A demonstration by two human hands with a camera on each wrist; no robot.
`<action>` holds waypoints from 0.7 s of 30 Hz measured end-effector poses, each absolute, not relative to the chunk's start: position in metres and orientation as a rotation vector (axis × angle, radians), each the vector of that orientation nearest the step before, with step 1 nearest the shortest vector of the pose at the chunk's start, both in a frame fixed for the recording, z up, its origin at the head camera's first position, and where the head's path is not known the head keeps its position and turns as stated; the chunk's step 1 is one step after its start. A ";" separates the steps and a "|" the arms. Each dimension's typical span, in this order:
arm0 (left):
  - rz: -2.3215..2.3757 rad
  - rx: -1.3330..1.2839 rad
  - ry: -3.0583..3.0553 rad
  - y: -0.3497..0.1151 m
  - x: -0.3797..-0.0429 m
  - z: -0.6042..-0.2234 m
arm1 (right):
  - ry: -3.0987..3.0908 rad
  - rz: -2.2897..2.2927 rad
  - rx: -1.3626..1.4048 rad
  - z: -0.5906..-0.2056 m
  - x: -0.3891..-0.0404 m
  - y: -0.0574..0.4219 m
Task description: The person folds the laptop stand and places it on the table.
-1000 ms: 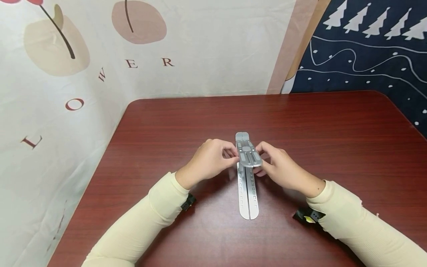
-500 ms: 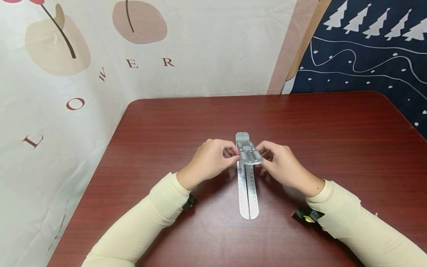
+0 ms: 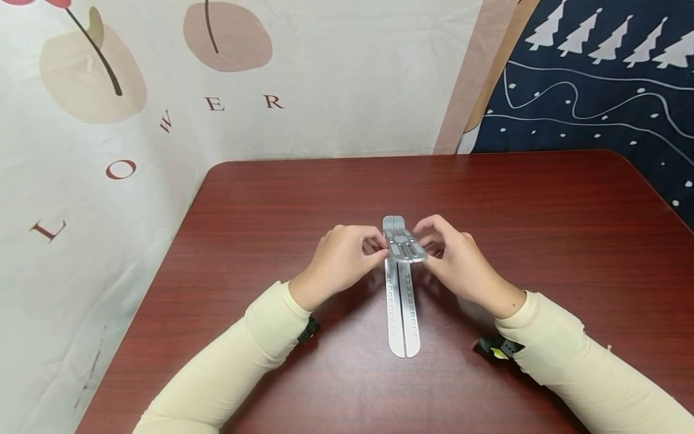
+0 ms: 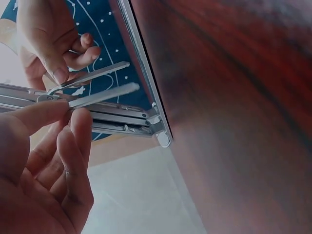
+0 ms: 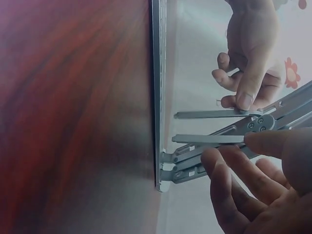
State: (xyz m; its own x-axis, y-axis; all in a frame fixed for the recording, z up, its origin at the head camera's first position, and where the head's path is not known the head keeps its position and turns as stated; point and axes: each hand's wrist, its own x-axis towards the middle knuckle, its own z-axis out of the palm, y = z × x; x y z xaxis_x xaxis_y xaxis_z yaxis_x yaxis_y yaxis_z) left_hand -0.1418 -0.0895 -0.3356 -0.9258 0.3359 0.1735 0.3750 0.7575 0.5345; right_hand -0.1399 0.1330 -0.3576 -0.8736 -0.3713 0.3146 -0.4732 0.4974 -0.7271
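Observation:
A silver folding laptop stand (image 3: 403, 319) rests on the table, its long slotted base pointing toward me. The upper section (image 3: 405, 248) is raised at an angle above the base, joined at the far end. On its left side my left hand (image 3: 347, 259) pinches a thin metal strut (image 4: 107, 94) between thumb and index finger. Opposite, my right hand (image 3: 461, 262) holds the other strut (image 5: 209, 139) with the thumb against it and fingers beneath. Both struts stick out from a round riveted joint (image 5: 261, 124), their free ends short of the base.
The dark red wooden table (image 3: 282, 199) reaches back to a pale printed cloth (image 3: 347, 90). A navy cloth with white trees (image 3: 585, 90) hangs at the right. Black wrist straps (image 3: 499, 348) sit below both cream sleeves (image 3: 547, 337).
The near end of the stand's upper section has moved slightly up and away. My right hand's fingers have lifted and spread a little; the left hand has hardly moved.

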 end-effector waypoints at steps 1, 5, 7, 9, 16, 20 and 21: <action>-0.885 -0.576 -2.877 -0.089 -0.142 -0.336 | -2.613 1.322 0.755 -0.357 -0.140 0.133; -0.836 -0.550 -2.857 -0.089 -0.142 -0.336 | -2.604 1.283 0.798 -0.357 -0.141 0.134; -0.827 -0.536 -2.846 -0.088 -0.142 -0.335 | -2.601 1.275 0.803 -0.357 -0.141 0.134; -0.830 -0.530 -2.833 -0.088 -0.142 -0.335 | -2.599 1.272 0.805 -0.357 -0.141 0.134; -0.844 -0.570 -2.786 -0.088 -0.142 -0.336 | -2.610 1.258 0.793 -0.356 -0.143 0.133; -0.839 -0.592 -2.780 -0.088 -0.142 -0.336 | -2.614 1.243 0.780 -0.356 -0.144 0.132; -0.842 -0.596 -2.780 -0.088 -0.142 -0.336 | -2.613 1.237 0.778 -0.356 -0.145 0.132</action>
